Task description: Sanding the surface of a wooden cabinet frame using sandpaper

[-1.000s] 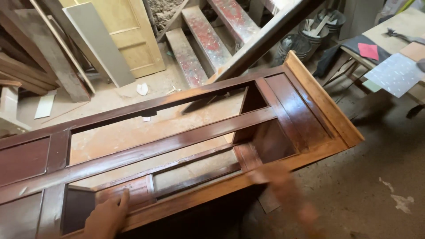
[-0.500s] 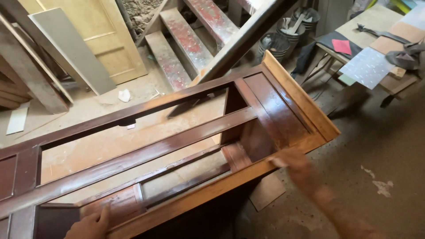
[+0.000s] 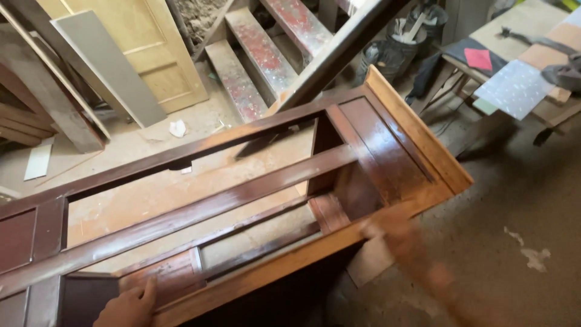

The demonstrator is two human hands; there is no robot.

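Dark-stained wooden door frame [image 3: 242,194] lies tilted across the workshop, its far corner raised toward the stairs [image 3: 266,54], near rail low at the frame's bottom edge. Left hand [image 3: 130,306] rests flat and open on a lower panel, fingers spread, gripping nothing. Right hand [image 3: 396,233] sits at the paler near rail, blurred; cannot tell whether it pinches a pad or cloth or lies bare.

Risks, as judged:
- The frame looks propped, not clamped. A hard push along the rail could slide or tip it off whatever carries it; the left hand alone steadies it.
- The finish looks glossy, maybe wet. The flat left palm could mark it.
- The floor [image 3: 520,200] is dusty; grit could scratch the surface under the right hand.
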